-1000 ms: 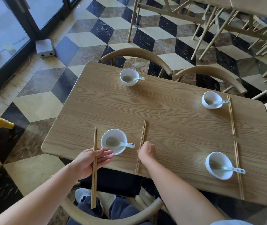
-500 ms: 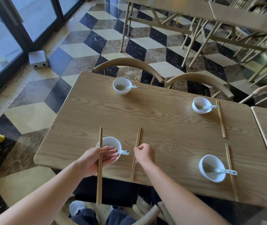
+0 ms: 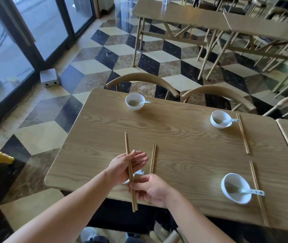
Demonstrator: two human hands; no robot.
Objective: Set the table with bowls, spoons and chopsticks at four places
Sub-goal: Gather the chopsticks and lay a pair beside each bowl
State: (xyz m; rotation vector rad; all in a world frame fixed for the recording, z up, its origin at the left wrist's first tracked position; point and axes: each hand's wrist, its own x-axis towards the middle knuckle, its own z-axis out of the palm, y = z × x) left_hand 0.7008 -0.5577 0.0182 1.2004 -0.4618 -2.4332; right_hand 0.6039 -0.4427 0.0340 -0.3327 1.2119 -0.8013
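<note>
A pair of slim wooden chopsticks [image 3: 127, 142] is held together above the near-left place of the table [image 3: 183, 146], beside a second pair [image 3: 153, 155] lying flat. The left hand [image 3: 125, 166], fingers straight, supports them; the right hand [image 3: 151, 190] pinches their lower part with curled fingers.

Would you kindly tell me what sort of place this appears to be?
Probably a restaurant or canteen dining room: several matching wooden tables, identical curved-back chairs, a checkered marble floor and tall glass doors.
</note>
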